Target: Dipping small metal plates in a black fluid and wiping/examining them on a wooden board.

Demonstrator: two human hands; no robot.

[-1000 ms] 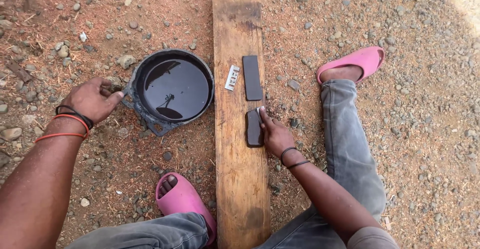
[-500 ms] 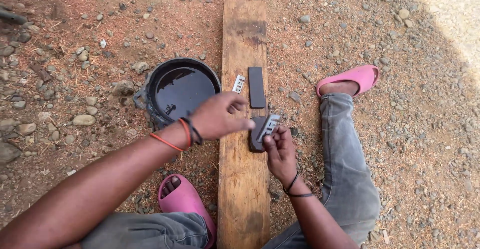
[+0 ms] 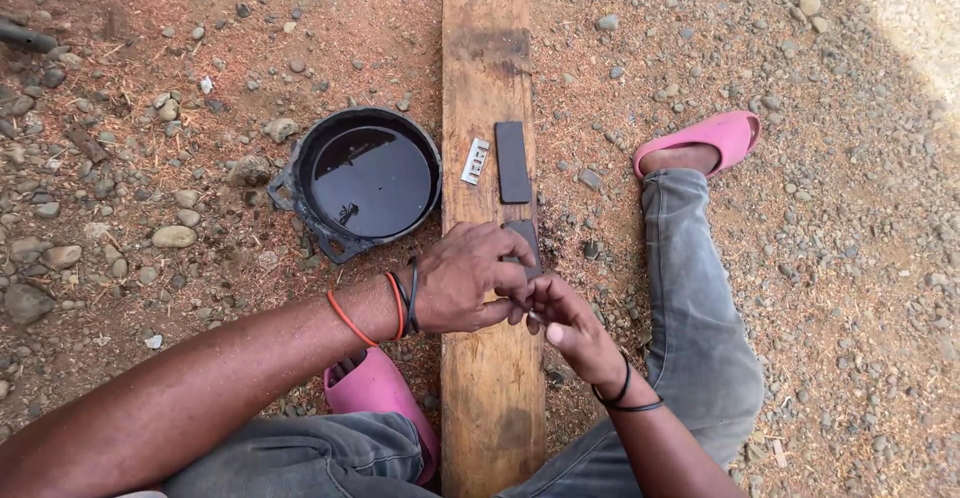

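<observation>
Both hands meet over the plank (image 3: 492, 378) — left hand (image 3: 468, 280) curled, fingers on the dark stone (image 3: 524, 241) lying on the plank, right hand (image 3: 572, 326) pinching something small at the fingertips, too hidden to tell what. A second dark stone (image 3: 513, 162) sits at 12 o'clock from the hands, a small metal blade (image 3: 475, 161) just beside it at its 9. Black bowl (image 3: 366, 180) of dark liquid on the dirt at 10 o'clock — pink slippers (image 3: 380, 396) on both feet.

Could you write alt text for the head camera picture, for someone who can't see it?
Both hands, left and right, meet over a dark stone on a plank. A second stone, a blade and a black bowl of liquid lie nearby.
</observation>
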